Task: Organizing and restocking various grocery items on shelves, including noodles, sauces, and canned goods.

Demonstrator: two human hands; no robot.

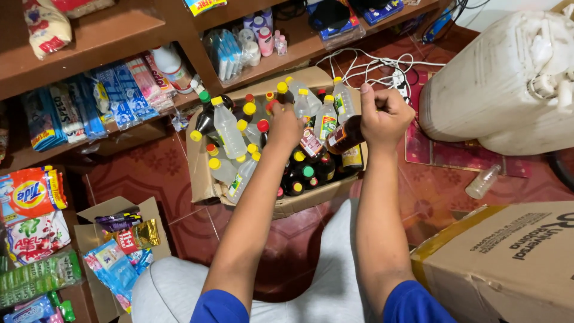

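Leftmost, we see bright sachet packs crowding the wooden shelf (89,39) edge. Our left hand (285,124) dips among capped bottles in the open cardboard box (206,179), its grasp hidden. Our right hand (384,115) clasps a dark bottle (344,136) over the box's right rim, a white jerrycan (508,84) close beside.

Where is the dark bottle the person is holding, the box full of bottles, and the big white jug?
dark bottle (342,136), head view, on its brown body beside the right hand.
box of bottles (311,201), head view, on its front cardboard wall.
white jug (496,90), head view, on its side.
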